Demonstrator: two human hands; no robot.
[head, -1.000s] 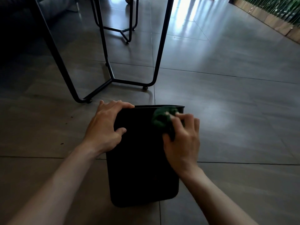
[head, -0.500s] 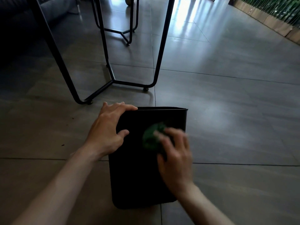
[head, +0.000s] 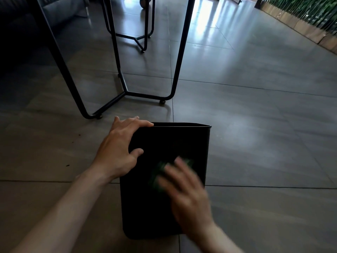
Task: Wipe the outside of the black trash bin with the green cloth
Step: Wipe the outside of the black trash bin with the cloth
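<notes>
The black trash bin (head: 173, 141) lies on its side on the tiled floor, its open rim pointing away from me. My left hand (head: 119, 148) grips the bin's upper left corner, fingers over the rim and thumb pressed on the side facing up. My right hand (head: 186, 194) is blurred with motion and presses the green cloth (head: 159, 175) against the middle of that same side. Most of the cloth is hidden under my fingers.
Black metal table legs (head: 127, 92) stand on the floor just beyond the bin's rim, with a second frame (head: 142, 39) farther back. A dark sofa (head: 21, 24) fills the far left. A wooden planter edge (head: 310, 31) runs along the far right.
My right hand has slid the green cloth from the bin's rim down toward me along the upper side. My left hand has kept its hold on the corner.
</notes>
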